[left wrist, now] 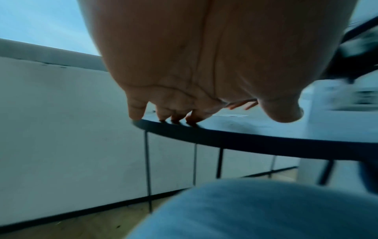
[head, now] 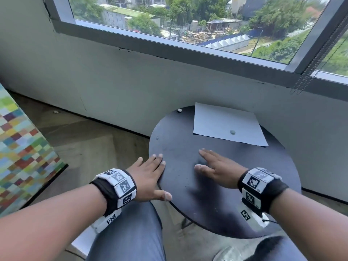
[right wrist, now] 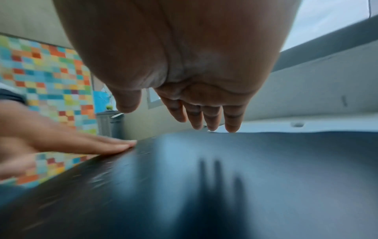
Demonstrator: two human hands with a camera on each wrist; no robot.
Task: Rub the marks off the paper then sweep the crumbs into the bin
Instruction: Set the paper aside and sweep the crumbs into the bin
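A white sheet of paper [head: 228,124] lies at the far side of a round black table [head: 180,144]. A small grey lump of eraser [head: 232,131] sits on the sheet near its front edge. My left hand [head: 150,176] lies flat with straight fingers on the table's left rim [left wrist: 204,134], thumb hanging off the edge. My right hand [head: 216,167] hovers low over the tabletop [right wrist: 266,153], fingers straight and spread, holding nothing. The right wrist view shows the left hand's fingers [right wrist: 106,144] on the rim. No bin shows clearly.
A small white scrap [head: 179,110] lies at the table's far left edge. A white wall and a window run behind. A colourful checked panel [head: 20,146] stands on the wooden floor at left. My knee in blue jeans [head: 130,232] is under the table's near edge.
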